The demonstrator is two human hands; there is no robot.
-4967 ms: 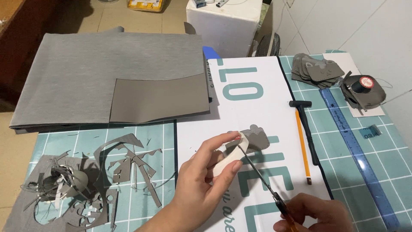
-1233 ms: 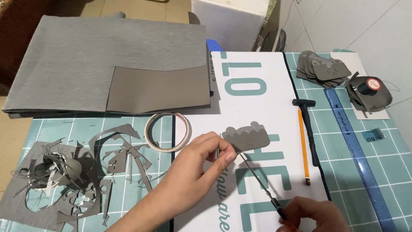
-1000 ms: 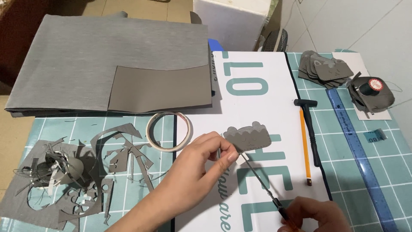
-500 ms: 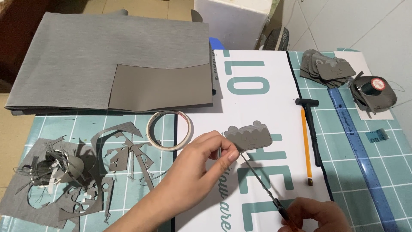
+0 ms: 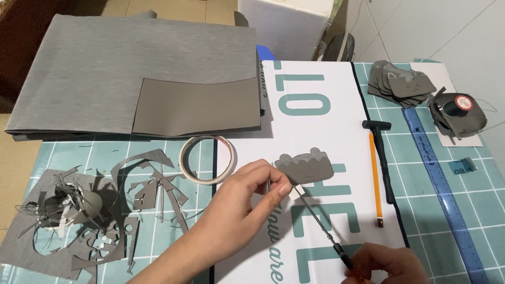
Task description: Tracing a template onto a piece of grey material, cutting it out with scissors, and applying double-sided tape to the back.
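Tabletop: grey cutout [image 5: 307, 167] between left fingers [image 5: 279, 186]

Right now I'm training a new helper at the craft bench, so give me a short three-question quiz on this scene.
1. True or false: the left hand pinches the grey cut-out piece.
2. What does the right hand hold? A) scissors B) pencil C) hammer
3. Fill in: the tape roll lies just in front of the folded grey ____.

Key: 1 true; 2 A; 3 fabric.
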